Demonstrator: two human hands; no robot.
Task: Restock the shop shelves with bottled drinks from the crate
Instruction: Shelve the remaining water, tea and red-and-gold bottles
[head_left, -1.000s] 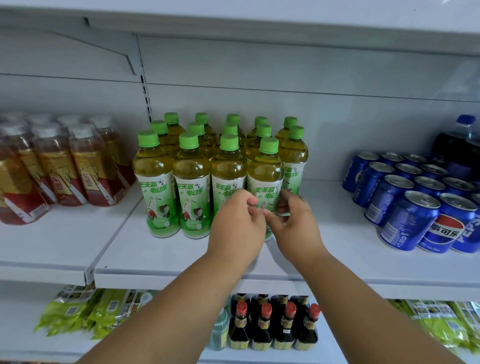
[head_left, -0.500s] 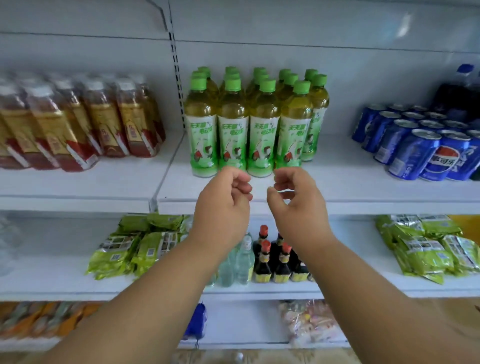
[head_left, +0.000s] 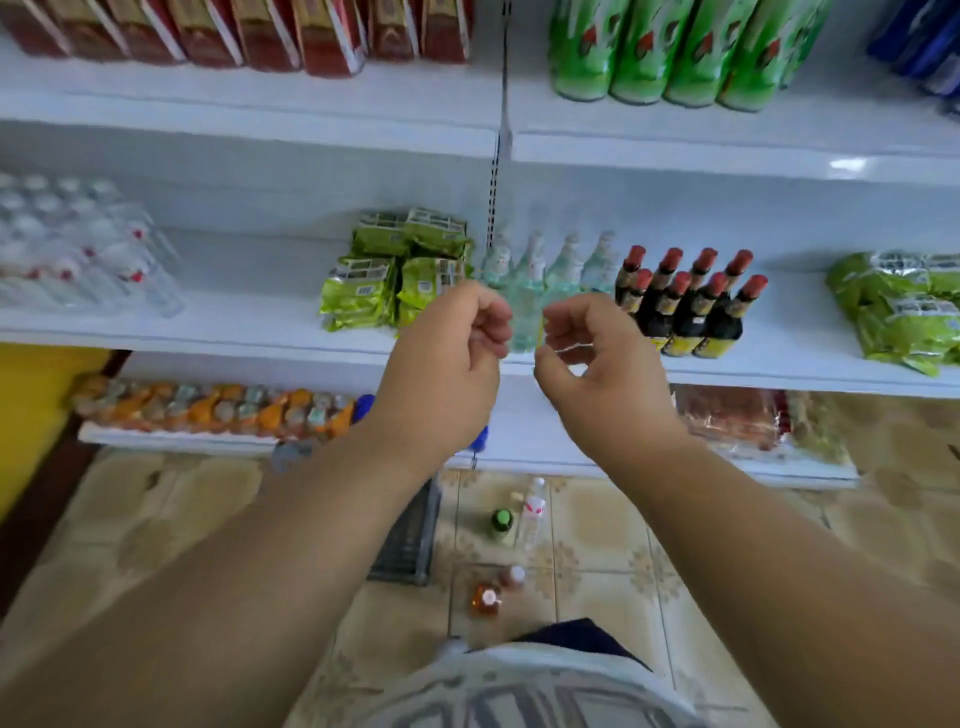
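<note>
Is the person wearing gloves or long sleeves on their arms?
No. The left hand and the right hand are bare, with no gloves, rings or watch showing. Both forearms are bare too; no sleeves reach into view.

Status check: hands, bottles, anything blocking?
Both hands empty: left hand, right hand. Loose bottles standing on floor beside crate. Nothing blocking.

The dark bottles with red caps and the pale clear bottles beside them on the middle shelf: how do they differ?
The dark bottles with red caps hold near-black liquid; the pale clear bottles look faintly blue-green and see-through. The dark ones have red tops, the clear ones pale tops. The dark bottles show in full to the right of the right hand, while both hands partly hide the clear ones. Both groups stand upright in rows on the same white shelf.
</note>
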